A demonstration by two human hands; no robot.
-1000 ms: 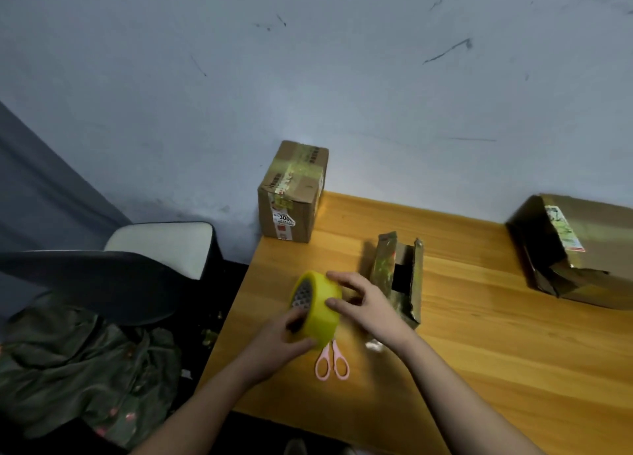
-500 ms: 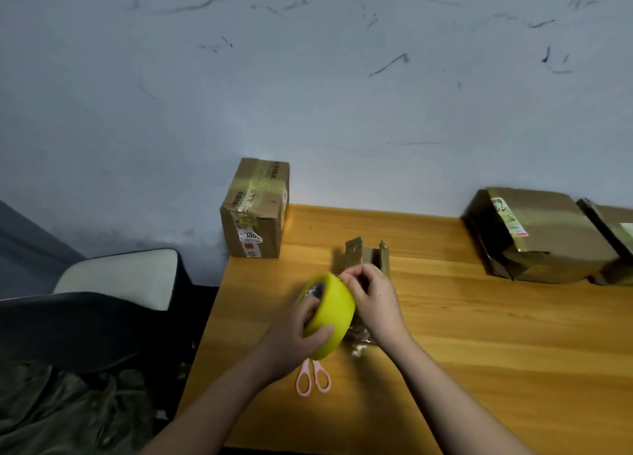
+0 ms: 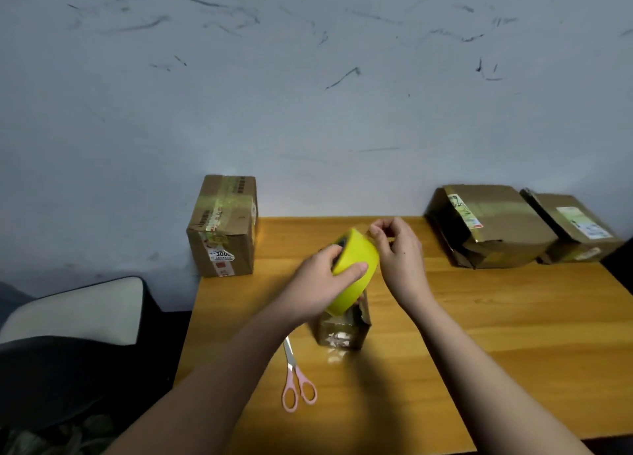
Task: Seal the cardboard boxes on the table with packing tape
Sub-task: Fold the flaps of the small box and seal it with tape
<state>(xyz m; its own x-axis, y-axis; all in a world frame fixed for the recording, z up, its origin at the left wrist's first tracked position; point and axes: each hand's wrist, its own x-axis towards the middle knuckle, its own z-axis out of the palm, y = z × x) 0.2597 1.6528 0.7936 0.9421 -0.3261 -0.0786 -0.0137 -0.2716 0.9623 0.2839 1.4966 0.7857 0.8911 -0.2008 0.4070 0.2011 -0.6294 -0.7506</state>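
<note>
Gripping yellow tape roll (image 3: pixel 352 273), left hand (image 3: pixel 317 288) above small box (image 3: pixel 344 331); right hand (image 3: pixel 399 256) pinching at roll's edge; bare table (image 3: pixel 513 334) rightward.

— Dim overall, with a cool bluish cast across the wall (image 3: pixel 308 95). Brightest on the wooden table (image 3: pixel 513 317), warm orange there.

— Lit from above and somewhat in front, judging by the pale patch low on the wall behind the taped box (image 3: pixel 224 228). Soft shadows under the forearms, falling toward the near edge.

— Dark and murky at the left, around the chair (image 3: pixel 68 334) – almost no detail in its back.

— Slightly soft everywhere, compression smear on the wall marks. Mild glare on the tape bands of the far right boxes (image 3: pixel 493 225).

— Wide-angle bending at the edges: table borders splayed, far corners stretched.
</note>
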